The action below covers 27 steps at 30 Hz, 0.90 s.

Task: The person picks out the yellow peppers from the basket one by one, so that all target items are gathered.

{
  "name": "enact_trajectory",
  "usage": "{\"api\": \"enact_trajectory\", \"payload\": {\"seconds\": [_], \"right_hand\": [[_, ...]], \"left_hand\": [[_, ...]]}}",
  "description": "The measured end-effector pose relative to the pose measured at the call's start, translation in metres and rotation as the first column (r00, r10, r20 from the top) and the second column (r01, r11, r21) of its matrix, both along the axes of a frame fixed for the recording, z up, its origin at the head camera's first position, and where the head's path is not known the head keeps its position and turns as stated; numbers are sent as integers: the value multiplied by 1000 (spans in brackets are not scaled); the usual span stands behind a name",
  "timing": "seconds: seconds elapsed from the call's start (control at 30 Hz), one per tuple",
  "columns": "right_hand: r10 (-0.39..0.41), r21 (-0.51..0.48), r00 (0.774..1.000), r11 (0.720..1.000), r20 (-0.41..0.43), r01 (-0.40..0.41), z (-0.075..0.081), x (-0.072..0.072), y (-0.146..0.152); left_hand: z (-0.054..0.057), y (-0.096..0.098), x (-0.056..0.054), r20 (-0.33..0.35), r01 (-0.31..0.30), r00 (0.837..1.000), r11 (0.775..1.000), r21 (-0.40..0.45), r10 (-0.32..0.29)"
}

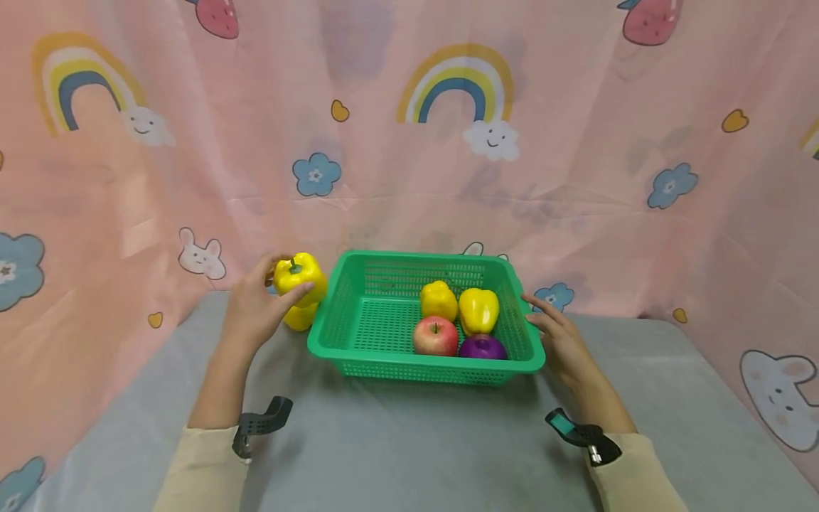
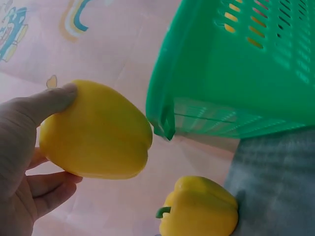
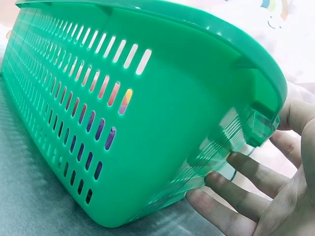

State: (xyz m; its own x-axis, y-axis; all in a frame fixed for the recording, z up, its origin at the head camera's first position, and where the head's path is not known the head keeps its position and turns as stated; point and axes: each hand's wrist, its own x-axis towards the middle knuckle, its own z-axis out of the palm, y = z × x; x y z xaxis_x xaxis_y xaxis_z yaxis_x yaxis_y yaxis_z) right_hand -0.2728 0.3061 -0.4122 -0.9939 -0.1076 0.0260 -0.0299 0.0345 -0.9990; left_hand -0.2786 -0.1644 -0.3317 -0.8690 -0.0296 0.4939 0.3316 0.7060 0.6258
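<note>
In the head view my left hand point(image 1: 251, 307) holds a yellow bell pepper point(image 1: 306, 276), stem toward me, left of the green basket point(image 1: 416, 361). The left wrist view shows the thumb on one side of this pepper point(image 2: 98, 132) and fingers on the other, close to the basket's rim point(image 2: 160, 93). Below it, a second yellow bell pepper point(image 2: 202, 209) rests on the table by the basket. My right hand point(image 1: 566, 348) is at the basket's right end. Its fingers point(image 3: 241, 196) are extended along the slotted end wall, fingertips right at it.
Grouped in the basket's right half are two yellow bell peppers point(image 1: 439, 301) point(image 1: 478, 311), a red apple point(image 1: 435, 336) and a round purple item point(image 1: 483, 347). The grey table point(image 1: 409, 441) carries the basket, and a pink patterned curtain point(image 1: 397, 213) hangs behind.
</note>
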Motion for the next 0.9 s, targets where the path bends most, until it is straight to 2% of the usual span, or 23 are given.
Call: {"api": "enact_trajectory", "payload": {"seconds": [0.37, 0.6, 0.77, 0.9], "right_hand": [[-8, 10, 1000, 1000, 0, 8, 0, -1, -1], [-14, -8, 1000, 1000, 10, 14, 0, 0, 1], [-17, -1, 1000, 1000, 14, 17, 1, 0, 1], [-15, 3, 1000, 1000, 19, 15, 0, 0, 1]], "left_hand": [[-8, -18, -8, -110, -40, 993, 995, 88, 50], [-15, -32, -15, -75, -97, 991, 985, 140, 108], [-26, -43, -18, -77, -160, 981, 970, 184, 177], [-35, -51, -19, -50, -213, 972, 954, 212, 228]]}}
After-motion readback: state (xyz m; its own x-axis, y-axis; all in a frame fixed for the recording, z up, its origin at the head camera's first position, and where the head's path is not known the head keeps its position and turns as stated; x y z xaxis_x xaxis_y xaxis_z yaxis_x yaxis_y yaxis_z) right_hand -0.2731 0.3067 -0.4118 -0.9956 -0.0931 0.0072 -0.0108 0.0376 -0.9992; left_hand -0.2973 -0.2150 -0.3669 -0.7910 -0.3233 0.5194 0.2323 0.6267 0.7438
